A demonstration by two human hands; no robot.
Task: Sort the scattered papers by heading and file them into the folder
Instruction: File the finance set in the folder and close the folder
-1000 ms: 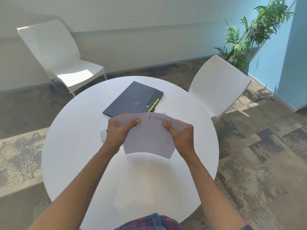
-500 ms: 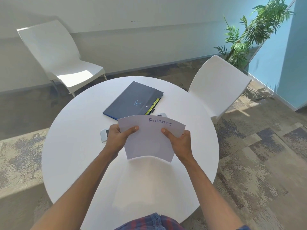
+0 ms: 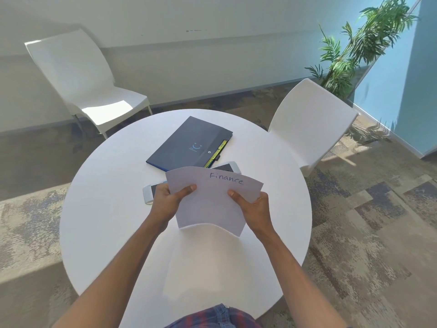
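Sunlit carpet and pale walls surround a round white table (image 3: 113, 221) where the sorting is under way. Raised above the middle of the table is a sheet of paper (image 3: 210, 204) headed "Finance", bowed into a shallow arch; whether more sheets lie behind it I cannot tell. The left hand (image 3: 169, 204) pinches its left edge, thumb on the front and fingers curled behind, and the right hand (image 3: 253, 209) pinches the right edge the same way. Held by both sides and tilted toward the face, the heading can be read, which is probably why it is lifted rather than left flat.

Beyond it, toward the far edge of the table, lies one dark blue folder (image 3: 189, 144), closed, with yellow tabs showing along its right edge. It sits within easy reach, likely so a sorted sheet can go straight in, though it must be opened first. No loose papers show on the bare tabletop.

Two phones lie between folder and paper: one (image 3: 151, 194) just left of the left hand, the other (image 3: 227, 167) partly hidden behind the sheet's top edge. Two white chairs stand off the table, one (image 3: 78, 74) at the far left and one (image 3: 312, 124) at the far right, with a single green plant (image 3: 354, 50) behind the latter.
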